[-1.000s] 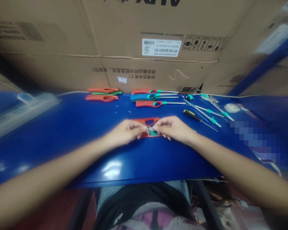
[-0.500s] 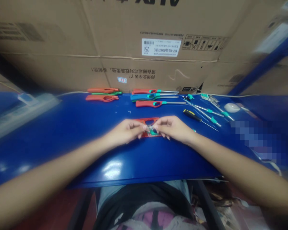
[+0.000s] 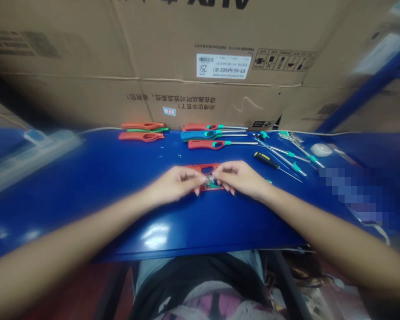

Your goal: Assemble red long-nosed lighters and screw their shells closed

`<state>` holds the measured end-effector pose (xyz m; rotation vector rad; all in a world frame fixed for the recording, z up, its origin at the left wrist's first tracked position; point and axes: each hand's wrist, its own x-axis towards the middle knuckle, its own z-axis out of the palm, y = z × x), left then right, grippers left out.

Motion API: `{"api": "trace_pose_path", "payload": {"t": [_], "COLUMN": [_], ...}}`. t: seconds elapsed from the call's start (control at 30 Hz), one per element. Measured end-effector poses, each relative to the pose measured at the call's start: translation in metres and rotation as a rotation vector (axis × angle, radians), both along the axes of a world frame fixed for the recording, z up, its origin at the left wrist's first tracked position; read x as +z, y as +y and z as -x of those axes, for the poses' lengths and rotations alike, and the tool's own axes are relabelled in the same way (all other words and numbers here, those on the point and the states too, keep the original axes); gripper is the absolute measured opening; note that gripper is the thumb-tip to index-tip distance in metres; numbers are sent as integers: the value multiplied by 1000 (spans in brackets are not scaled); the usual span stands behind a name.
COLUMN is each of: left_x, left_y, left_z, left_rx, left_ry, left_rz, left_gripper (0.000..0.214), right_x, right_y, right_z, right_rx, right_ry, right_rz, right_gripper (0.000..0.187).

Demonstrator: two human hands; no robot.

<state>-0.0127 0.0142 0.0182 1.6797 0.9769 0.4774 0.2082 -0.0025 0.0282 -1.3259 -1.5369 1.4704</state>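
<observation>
In the middle of the blue table lie the orange-red parts of a gas lighter casing (image 3: 217, 188), partly covered by my fingers. Over them my left hand (image 3: 176, 183) is closed, thumb and forefinger pinching a small silvery part (image 3: 210, 178). My right hand (image 3: 242, 180) is closed too, its fingertips pinched at the other side of that part. Some teal plastic shows just beneath the fingertips. The exact shape of the small part is too blurred to tell.
Several lighters with metal rods (image 3: 223, 144) and lighter shells (image 3: 142, 137) lie at the back. On the right are a screwdriver (image 3: 267, 160), loose rods with teal pieces (image 3: 283, 155) and a white round object (image 3: 322, 150). A power strip (image 3: 43, 153) sits left; a cardboard box (image 3: 173, 53) stands behind.
Both hands stay over the casing. My left fingertips have shifted slightly to the right, and a little more of the silvery part shows between the hands.
</observation>
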Motion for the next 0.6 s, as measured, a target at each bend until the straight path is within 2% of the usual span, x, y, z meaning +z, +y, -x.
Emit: {"api": "trace_pose_path", "payload": {"t": [0.37,0.6], "left_x": [3,2], "left_y": [-2,-3], "left_z": [-3,-3], "left_rx": [96,132], "left_ry": [28,29], "left_rz": [58,61], "left_gripper": [37,40], "right_x": [1,-2], "right_y": [1,0], "right_z": [-3,-4], "right_rx": [-11,-3], "right_ry": [23,52], "right_rz": [-6,-23], "right_gripper": [22,36]}}
